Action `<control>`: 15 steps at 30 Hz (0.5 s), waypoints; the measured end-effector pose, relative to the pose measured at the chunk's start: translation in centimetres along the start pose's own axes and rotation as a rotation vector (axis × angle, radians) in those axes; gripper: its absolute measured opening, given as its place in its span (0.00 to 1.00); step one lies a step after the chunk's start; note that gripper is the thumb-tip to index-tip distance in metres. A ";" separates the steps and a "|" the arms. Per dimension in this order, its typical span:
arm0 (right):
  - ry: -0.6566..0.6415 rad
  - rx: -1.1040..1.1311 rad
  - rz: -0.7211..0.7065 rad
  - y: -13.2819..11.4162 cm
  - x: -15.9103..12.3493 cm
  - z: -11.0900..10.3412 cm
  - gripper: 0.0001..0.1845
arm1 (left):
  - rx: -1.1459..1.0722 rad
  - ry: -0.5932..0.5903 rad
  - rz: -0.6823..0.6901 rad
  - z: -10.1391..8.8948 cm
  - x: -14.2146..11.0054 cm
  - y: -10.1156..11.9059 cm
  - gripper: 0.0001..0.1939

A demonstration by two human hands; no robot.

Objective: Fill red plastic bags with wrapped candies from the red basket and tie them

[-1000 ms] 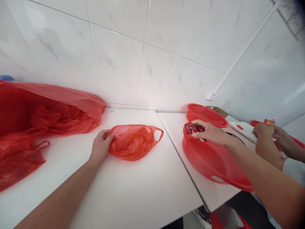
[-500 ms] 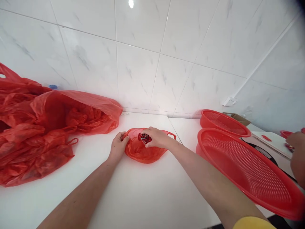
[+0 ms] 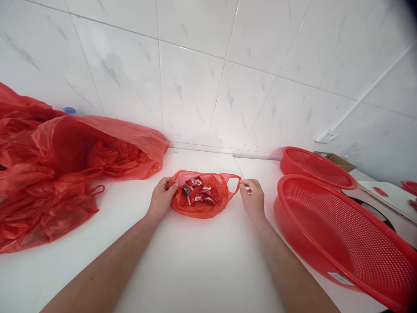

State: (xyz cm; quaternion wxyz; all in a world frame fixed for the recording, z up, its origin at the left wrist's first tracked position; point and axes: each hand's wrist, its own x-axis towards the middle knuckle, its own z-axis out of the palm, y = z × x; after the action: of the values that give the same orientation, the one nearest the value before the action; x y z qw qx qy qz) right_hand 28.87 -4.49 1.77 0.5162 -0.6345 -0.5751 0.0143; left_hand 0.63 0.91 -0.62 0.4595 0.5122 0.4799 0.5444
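Observation:
A small red plastic bag (image 3: 217, 204) lies open on the white table (image 3: 182, 265) near the wall. Several red wrapped sweets (image 3: 198, 194) lie inside it. My left hand (image 3: 162, 200) grips the bag's left edge with closed fingers. My right hand (image 3: 252, 198) pinches the bag's right handle loop, just right of the bag.
A heap of large red plastic bags (image 3: 58, 169) covers the table's left side. A big red mesh basket (image 3: 345, 237) sits at the right, a second red basket (image 3: 314, 167) behind it. A cardboard box (image 3: 339, 160) stands at the far right by the wall.
My right hand carried sweets from the big basket to the small bag, dropped them in, then moved to the bag's right handle. My left hand stayed on the bag's edge.

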 end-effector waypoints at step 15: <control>0.177 -0.214 0.250 4.2 -0.5 -2.2 0.32 | 0.011 0.023 -0.041 0.3 -0.2 0.1 0.21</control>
State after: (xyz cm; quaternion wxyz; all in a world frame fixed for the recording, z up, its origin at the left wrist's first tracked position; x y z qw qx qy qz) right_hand 33.06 -5.47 -0.31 0.4885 -0.7511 -0.4423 -0.0390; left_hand 0.95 0.72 -0.54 0.4621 0.4985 0.4985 0.5380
